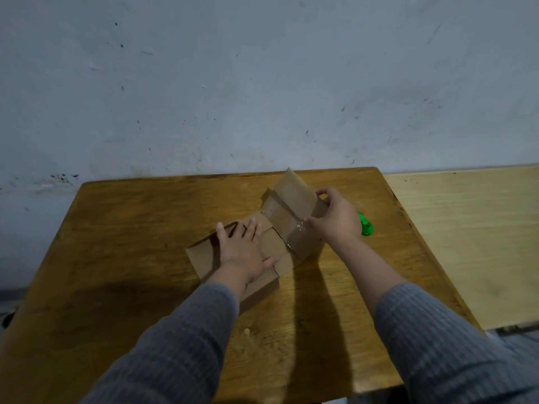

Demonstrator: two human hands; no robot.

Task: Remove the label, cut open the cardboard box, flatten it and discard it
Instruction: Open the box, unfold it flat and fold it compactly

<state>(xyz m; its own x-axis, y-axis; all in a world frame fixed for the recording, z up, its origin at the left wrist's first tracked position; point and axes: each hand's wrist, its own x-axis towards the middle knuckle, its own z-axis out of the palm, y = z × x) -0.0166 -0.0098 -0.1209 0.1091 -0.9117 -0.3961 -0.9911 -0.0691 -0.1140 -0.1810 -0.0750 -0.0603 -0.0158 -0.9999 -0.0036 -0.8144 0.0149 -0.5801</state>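
One cardboard box (271, 228), cut open: left hand (243, 252) presses it flat, fingers spread; right hand (335, 217) grasps its raised flap.

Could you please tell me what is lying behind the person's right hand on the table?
A bright green plastic object lies on the brown wooden table; the right hand covers its near end, so its type is unclear.

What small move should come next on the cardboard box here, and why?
Probably press the raised flap down flat. The left hand already pins the flattened part of the cardboard box to the wooden table, while the right hand holds the taped section that stands up. The green tool lies unused beside it, so cutting seems finished.
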